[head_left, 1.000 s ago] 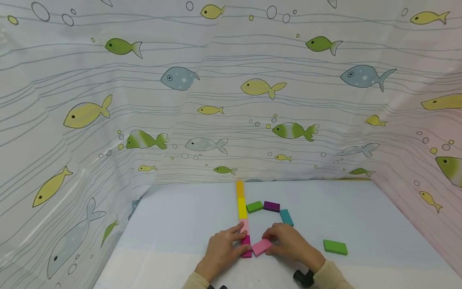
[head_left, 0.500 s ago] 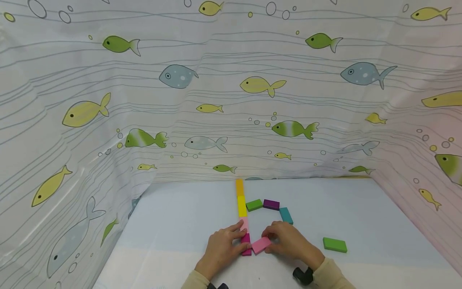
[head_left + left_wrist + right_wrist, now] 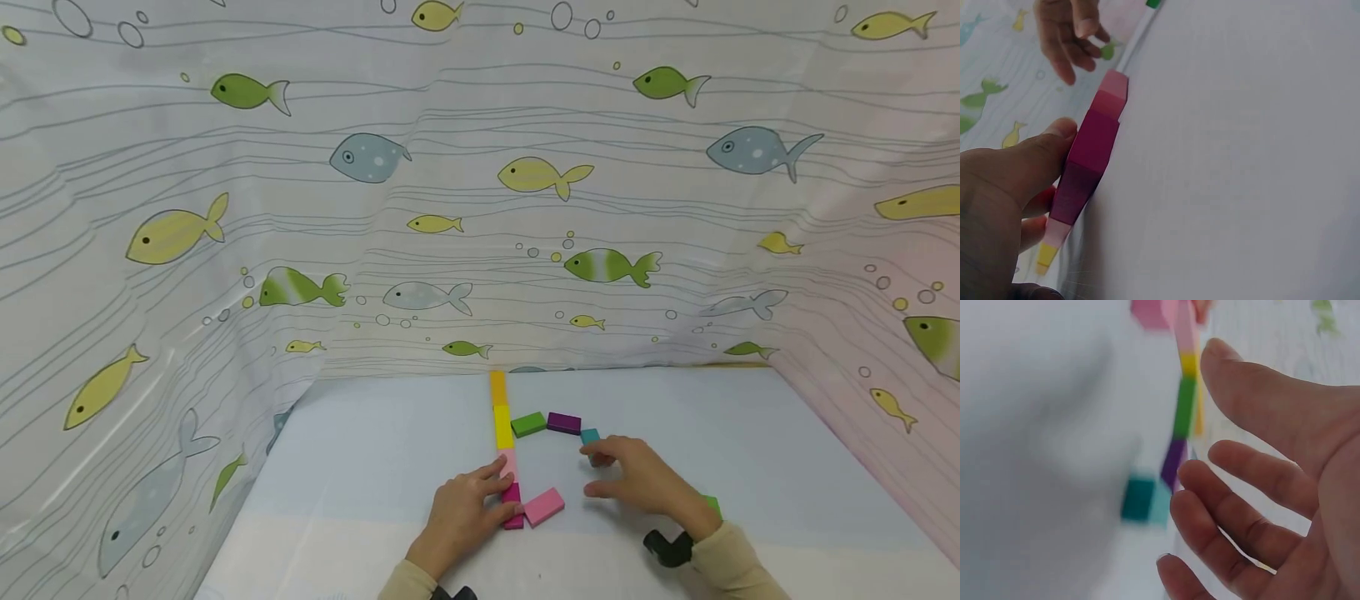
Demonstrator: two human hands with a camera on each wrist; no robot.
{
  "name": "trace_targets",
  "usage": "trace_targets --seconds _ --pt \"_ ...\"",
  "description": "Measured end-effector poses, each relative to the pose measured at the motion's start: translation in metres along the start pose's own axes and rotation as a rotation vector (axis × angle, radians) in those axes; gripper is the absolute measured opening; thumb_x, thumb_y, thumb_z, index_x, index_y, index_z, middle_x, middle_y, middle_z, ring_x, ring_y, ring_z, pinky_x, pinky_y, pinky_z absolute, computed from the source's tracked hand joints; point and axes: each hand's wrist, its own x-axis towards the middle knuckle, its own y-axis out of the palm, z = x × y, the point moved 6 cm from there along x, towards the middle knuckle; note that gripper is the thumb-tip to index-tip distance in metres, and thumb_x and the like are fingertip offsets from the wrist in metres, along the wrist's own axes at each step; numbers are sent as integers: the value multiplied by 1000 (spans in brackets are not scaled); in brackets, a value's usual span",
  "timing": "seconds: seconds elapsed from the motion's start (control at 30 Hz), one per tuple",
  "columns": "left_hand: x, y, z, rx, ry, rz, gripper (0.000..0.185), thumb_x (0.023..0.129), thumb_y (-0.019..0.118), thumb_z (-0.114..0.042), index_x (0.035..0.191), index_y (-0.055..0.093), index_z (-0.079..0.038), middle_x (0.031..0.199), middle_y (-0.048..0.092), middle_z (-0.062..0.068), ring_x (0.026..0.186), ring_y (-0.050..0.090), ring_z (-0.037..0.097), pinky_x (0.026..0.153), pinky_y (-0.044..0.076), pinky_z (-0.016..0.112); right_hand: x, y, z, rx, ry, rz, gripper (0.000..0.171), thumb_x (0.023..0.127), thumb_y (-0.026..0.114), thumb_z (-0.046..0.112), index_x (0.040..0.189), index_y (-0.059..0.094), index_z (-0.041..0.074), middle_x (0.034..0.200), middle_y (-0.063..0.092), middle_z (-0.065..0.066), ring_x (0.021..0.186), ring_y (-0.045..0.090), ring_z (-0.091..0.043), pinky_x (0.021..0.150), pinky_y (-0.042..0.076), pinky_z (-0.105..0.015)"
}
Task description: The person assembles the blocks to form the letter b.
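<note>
L hand (image 3: 467, 512) rests on the worktop (image 3: 375, 467) w/ fingers (image 3: 491, 473) laid flat alongside the magenta block (image 3: 513, 507), thumb touching its side in the wrist view; not wrapped round it, just pressing. That block sits at the near end of a straight line: pale pink block (image 3: 508, 463), yellow block (image 3: 502, 427), orange block (image 3: 498, 388) running away twd the fish-print curtain (image 3: 450, 208). A pink block (image 3: 544, 507) lies flat at an angle, touching the magenta one's right side, w/ neither hand on it. R hand (image 3: 637, 482) is off the pink block, fingers (image 3: 600, 452) spread & relaxed, holding nothing, tips at or just over the teal block (image 3: 589, 435); contact can't be told. Teal follows the purple block (image 3: 564, 423) & green block (image 3: 528, 425) in an arc off the yellow one. Another green block (image 3: 711, 502) shows partly behind the R wrist.
</note>
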Motion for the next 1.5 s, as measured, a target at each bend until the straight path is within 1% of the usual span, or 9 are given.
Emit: trace_targets --seconds 0.17,0.4,0.5,0.63,0.73,0.93,1.2,1.4,1.5 --pt "-1 0 1 -3 0 -3 51 85 69 -57 121 72 -22 137 61 -4 113 67 28 74 59 34 -20 -34 -29 -55 80 -91 56 82 78 46 123 66 11 108 70 -2 99 64 -23 84 53 -45" --pt "-2 1 1 -1 -3 -9 49 84 70 -57 120 72 -23 137 61 -5 113 67 28 75 59 38 -60 -58 -57 -187 296 -180 64 84 72 53 125 63 5 108 64 -13 91 61 -25 69 53 -44" --pt "-1 2 1 -4 1 -10 50 84 70 -56 121 72 -23 137 61 -5 113 67 28 74 58 38 -75 -63 -65 -270 418 -180 73 83 68 62 121 60 -1 99 62 -17 82 59 -27 63 50 -45" --pt "-1 2 1 -1 3 -6 50 84 70 -57 121 72 -23 137 61 -5 113 67 28 74 58 37 -92 -60 -69 -337 584 -118 86 80 62 74 108 55 -7 83 60 -16 69 57 -28 52 46 -43" --pt "0 2 1 -1 8 -5 50 85 69 -58 121 72 -23 137 61 -5 112 67 28 73 58 35 -100 -53 -66 -356 657 -67 93 78 55 81 100 52 -9 74 57 -13 62 54 -27 48 42 -39" --pt "-1 2 1 0 11 -15 51 84 69 -58 121 72 -23 137 61 -5 111 68 28 73 58 37 -101 -34 -58 -339 681 -26 95 74 51 87 96 49 -5 69 50 -8 61 50 -25 49 40 -35" --pt "-3 4 1 -9 -14 11 51 85 68 -59 122 71 -25 138 60 -6 114 66 28 77 58 40 -93 -21 -50 -380 553 -129 62 78 72 62 87 49 6 65 45 -4 55 45 -21 46 35 -33" --pt "-2 2 1 -7 -7 4 51 85 69 -58 122 71 -24 138 61 -6 113 67 28 78 58 40 -83 -16 -46 -392 569 -136 76 75 64 77 97 53 5 69 45 -5 59 45 -21 48 34 -32" --pt "-1 2 0 -16 -7 5 51 85 69 -58 122 71 -23 138 60 -5 115 66 28 79 58 39 -78 -12 -43 -409 564 -143 74 78 61 75 99 54 4 71 44 -6 59 45 -21 48 34 -32"
